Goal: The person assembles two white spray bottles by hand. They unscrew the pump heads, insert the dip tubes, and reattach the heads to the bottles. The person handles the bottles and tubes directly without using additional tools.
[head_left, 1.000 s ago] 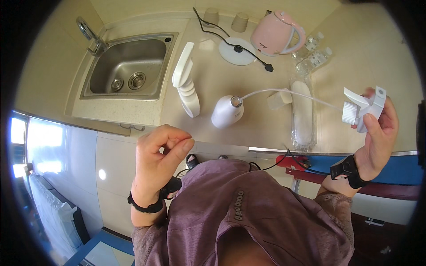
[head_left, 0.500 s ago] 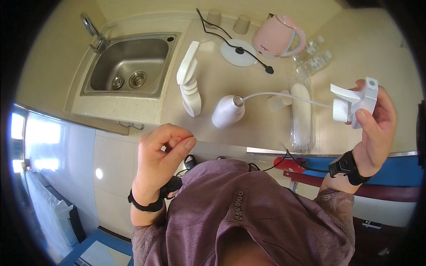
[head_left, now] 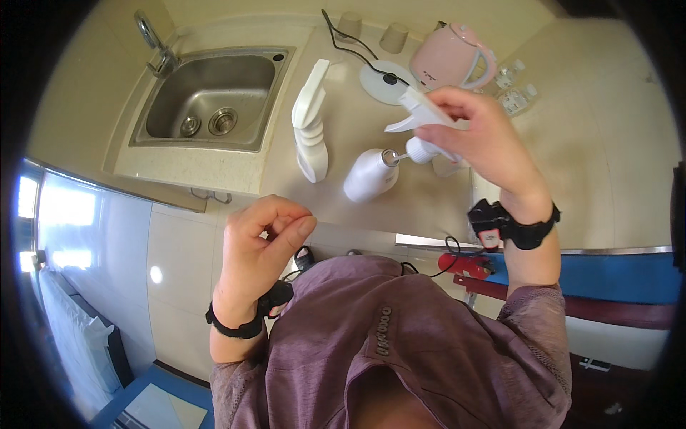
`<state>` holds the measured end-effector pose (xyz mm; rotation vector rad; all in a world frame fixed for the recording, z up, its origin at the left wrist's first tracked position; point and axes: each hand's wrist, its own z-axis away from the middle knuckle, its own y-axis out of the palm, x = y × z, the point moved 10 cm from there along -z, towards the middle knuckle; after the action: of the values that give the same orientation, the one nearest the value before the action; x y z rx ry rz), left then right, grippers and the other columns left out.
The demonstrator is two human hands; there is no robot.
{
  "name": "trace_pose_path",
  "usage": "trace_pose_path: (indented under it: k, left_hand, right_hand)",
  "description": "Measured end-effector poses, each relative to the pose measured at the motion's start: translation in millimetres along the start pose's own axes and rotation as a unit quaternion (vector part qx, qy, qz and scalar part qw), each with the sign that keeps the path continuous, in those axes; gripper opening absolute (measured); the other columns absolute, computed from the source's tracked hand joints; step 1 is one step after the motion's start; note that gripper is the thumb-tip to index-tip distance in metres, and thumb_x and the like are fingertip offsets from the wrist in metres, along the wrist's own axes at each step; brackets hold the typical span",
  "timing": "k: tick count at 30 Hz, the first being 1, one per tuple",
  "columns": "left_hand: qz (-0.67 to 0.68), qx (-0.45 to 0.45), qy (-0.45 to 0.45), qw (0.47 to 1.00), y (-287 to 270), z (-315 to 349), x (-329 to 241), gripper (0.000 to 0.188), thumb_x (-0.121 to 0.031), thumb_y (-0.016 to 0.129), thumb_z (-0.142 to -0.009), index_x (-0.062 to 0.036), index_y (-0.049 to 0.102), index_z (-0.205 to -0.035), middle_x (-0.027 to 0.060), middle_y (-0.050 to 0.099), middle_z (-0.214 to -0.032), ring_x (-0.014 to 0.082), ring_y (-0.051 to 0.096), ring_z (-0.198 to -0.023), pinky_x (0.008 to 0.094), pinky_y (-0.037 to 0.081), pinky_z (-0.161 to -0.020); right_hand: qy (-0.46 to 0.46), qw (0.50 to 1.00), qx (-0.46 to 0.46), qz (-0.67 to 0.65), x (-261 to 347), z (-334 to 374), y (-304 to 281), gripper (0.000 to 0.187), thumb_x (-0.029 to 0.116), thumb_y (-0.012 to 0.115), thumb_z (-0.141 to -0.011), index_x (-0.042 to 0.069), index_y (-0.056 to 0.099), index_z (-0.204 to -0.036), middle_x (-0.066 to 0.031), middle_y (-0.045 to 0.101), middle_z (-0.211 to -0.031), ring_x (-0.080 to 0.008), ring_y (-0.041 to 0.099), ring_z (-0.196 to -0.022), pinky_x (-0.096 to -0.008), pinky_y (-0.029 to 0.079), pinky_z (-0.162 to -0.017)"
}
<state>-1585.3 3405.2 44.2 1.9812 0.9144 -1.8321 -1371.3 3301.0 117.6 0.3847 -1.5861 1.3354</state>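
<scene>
My right hand (head_left: 475, 132) grips a white trigger spray head (head_left: 423, 118) between thumb and fingers, close to the mouth of a white bottle (head_left: 369, 180). The bottle stands on the counter with its neck uncapped. A short stretch of the sprayer's clear tube (head_left: 401, 156) shows between the collar and the bottle's opening; the rest appears to be inside. The collar is apart from the neck. My left hand (head_left: 261, 243) hovers before the counter's front edge, fingers curled and thumb against the forefinger, with nothing visible in it. Left of the bottle stands another white spray bottle (head_left: 311, 136).
A steel sink (head_left: 214, 96) with a tap (head_left: 156, 46) is at the left. Behind the bottle are a white kettle base (head_left: 379, 84) with a black cord, a pink kettle (head_left: 446, 57) and two cups (head_left: 394, 38). Clear plastic bottles (head_left: 516, 100) lie at the far right.
My right hand has carried the spray head left to the bottle. The long tube that stretched between them now mostly disappears into the bottle. My left hand has barely moved.
</scene>
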Motion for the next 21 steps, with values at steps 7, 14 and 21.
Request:
trace_pose_path:
  k: [7,14,21]
  left_hand:
    - [0.025,-0.024,-0.035,0.999,-13,7,25,0.008,-0.002,0.072,-0.083,0.0004,0.064,-0.084,-0.0018,0.058,-0.063,0.0029,0.049,-0.058,0.0196,0.039,-0.054]
    - [-0.019,-0.043,-0.063,0.997,-21,17,58,0.007,-0.005,0.071,-0.083,-0.0006,0.066,-0.084,-0.0039,0.057,-0.063,0.0022,0.048,-0.059,0.0194,0.037,-0.053]
    - [0.032,-0.121,-0.066,0.99,-47,31,104,0.008,-0.006,0.07,-0.085,0.0003,0.066,-0.09,-0.0041,0.056,-0.071,0.0025,0.048,-0.065,0.0179,0.037,-0.058]
  right_hand:
    - [-0.018,0.997,-0.004,0.076,-32,-28,40,0.024,0.019,0.069,-0.082,-0.001,0.065,-0.096,-0.0099,0.064,-0.078,-0.0172,0.058,-0.07,-0.0314,0.046,-0.067]
    - [-0.055,0.99,-0.015,0.131,-52,-31,66,0.025,0.02,0.068,-0.082,0.0,0.065,-0.097,-0.0116,0.065,-0.078,-0.0224,0.06,-0.07,-0.0322,0.047,-0.068]
    - [-0.1,0.982,-0.068,0.142,-87,-21,92,0.032,0.019,0.068,-0.086,0.005,0.06,-0.113,-0.0097,0.066,-0.087,-0.0193,0.062,-0.078,-0.0309,0.048,-0.072]
